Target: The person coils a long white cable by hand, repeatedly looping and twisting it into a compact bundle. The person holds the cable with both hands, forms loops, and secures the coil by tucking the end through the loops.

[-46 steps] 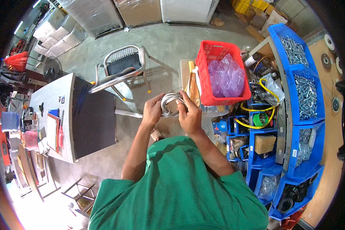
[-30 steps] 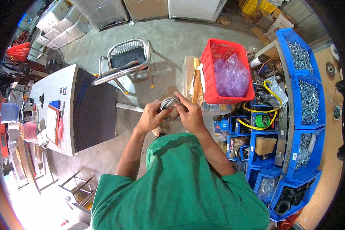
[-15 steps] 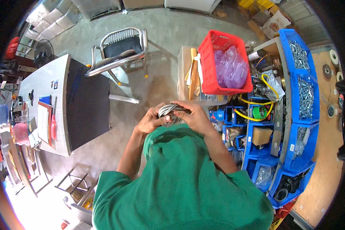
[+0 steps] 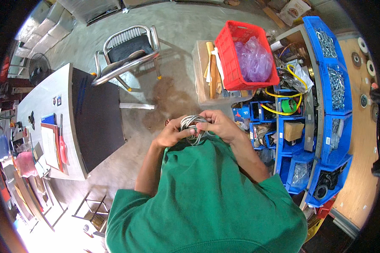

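Note:
A coiled bundle of grey-white cable (image 4: 191, 121) is held in front of my chest, between both hands. My left hand (image 4: 173, 131) is closed around the coil's left side, its thumb lying across the loops. On the other side my right hand (image 4: 218, 125) pinches the loops between thumb and fingers. Several turns hang a little below the thumbs, close to my green shirt (image 4: 223, 189). The fingertips behind the coil are partly hidden, and I cannot make out the cable's ends.
To the left stands a desk (image 4: 42, 95) with papers and a red-handled tool. Ahead is a metal-framed chair (image 4: 128, 52). A red crate (image 4: 230, 55) holding purple plastic sits ahead right, beside a rack of blue bins (image 4: 333, 107) with screws and a yellow hose (image 4: 299, 80).
My view has shifted, so the surroundings sit slightly differently. Both hands have moved a little right in the picture with the coil, whose loops now show more openly between the thumbs.

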